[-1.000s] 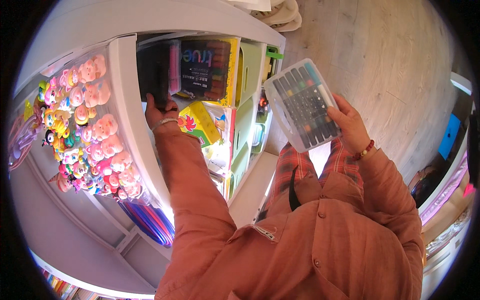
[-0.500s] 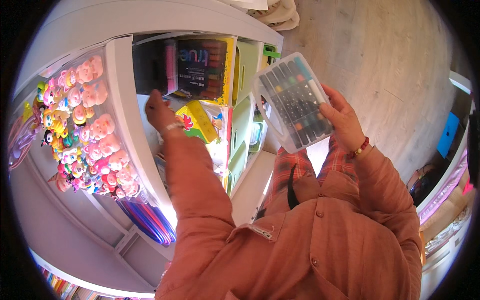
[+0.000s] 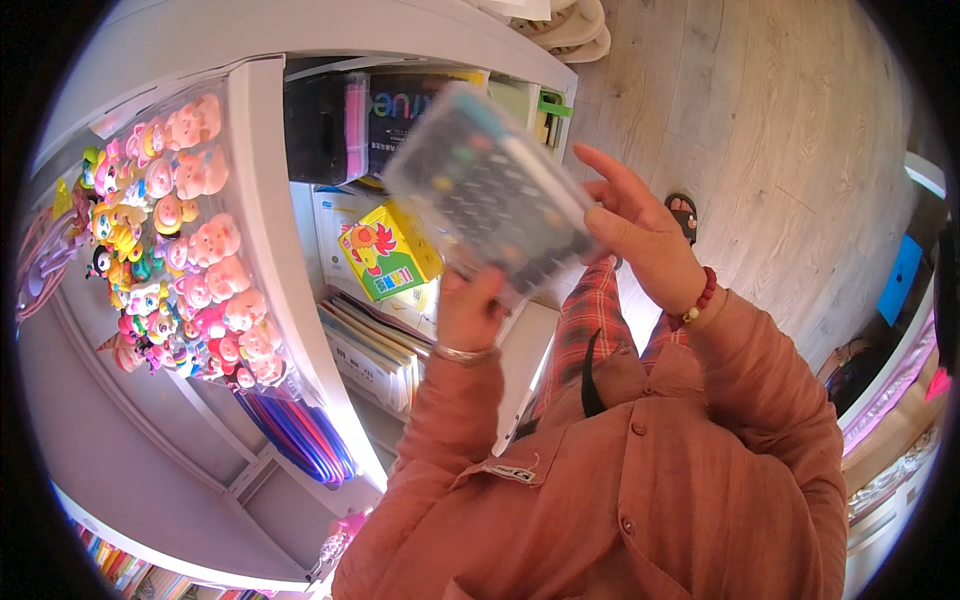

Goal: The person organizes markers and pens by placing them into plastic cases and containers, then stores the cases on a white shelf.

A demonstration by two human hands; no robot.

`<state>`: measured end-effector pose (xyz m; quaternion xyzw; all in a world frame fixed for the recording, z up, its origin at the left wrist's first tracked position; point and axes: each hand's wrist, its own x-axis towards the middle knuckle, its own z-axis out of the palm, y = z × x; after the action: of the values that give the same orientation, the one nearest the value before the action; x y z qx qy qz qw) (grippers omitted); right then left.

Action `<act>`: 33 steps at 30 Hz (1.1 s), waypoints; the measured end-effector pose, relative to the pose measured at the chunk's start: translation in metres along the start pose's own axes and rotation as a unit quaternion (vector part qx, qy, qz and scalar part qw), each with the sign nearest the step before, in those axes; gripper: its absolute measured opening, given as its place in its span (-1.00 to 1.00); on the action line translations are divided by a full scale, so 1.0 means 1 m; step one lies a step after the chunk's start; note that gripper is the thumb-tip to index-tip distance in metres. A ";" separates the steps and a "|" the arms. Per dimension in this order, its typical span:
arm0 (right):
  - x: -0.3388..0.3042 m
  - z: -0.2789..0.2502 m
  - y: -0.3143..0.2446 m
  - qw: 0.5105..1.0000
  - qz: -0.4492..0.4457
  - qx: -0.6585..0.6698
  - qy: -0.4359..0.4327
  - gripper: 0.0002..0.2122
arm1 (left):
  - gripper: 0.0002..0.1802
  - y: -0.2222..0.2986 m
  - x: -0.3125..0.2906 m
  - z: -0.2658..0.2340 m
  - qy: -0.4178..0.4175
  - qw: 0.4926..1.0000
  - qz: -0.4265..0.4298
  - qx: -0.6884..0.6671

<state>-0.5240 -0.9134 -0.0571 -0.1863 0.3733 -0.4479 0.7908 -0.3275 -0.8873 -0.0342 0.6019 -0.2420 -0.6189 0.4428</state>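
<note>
A clear plastic case of markers (image 3: 490, 195) is tilted over the front of the shelf, blurred by motion. My left hand (image 3: 472, 308) grips its lower edge, fingers partly hidden by the blur. At the case's right edge is my right hand (image 3: 645, 235), its index finger stretched out and its fingers apart. The right thumb overlaps the case's edge. Beneath and left of the case, a yellow and green box (image 3: 390, 250) with a red cartoon bird lies on the shelf.
Dark pen cases (image 3: 325, 125) stand at the back of the shelf, with papers and booklets (image 3: 370, 350) nearer me. A clear bag of colourful figurines (image 3: 170, 240) hangs on the left. Wooden floor (image 3: 770, 130) lies to the right, and a blue folder (image 3: 897, 280) is at far right.
The marker case has moved left over the shelf. My left hand has come back from the shelf to the case's lower edge. The right hand's fingers have spread at its edge.
</note>
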 end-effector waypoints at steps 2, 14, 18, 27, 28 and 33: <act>0.001 0.001 -0.002 1.000 0.020 -0.010 -0.003 -0.50 | -0.66 0.014 0.015 -0.015 0.065 0.996 0.034 -0.044; -0.017 -0.033 0.013 0.994 0.106 -0.032 0.017 -0.67 | -0.66 0.134 0.149 -0.132 0.164 0.986 0.037 -0.009; -0.023 -0.041 0.021 0.994 0.106 -0.024 0.020 -0.68 | -0.54 0.133 0.171 -0.122 0.293 0.955 0.050 0.002; -0.025 -0.041 0.021 0.990 0.122 -0.059 0.033 -0.70 | -0.42 0.121 0.191 -0.146 0.431 0.852 0.113 0.274; -0.025 -0.040 0.022 0.991 0.119 -0.061 0.032 -0.70 | -0.43 0.119 0.181 -0.133 0.450 0.836 0.118 0.291; -0.017 -0.036 0.026 0.989 0.139 -0.049 0.009 -0.71 | -0.66 0.083 0.105 -0.139 0.401 0.842 0.175 0.314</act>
<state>-0.5417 -0.8835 -0.0898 -0.1673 0.4240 -0.3169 0.8318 -0.1609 -0.9836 -0.0431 0.8521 -0.3261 -0.1262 0.3895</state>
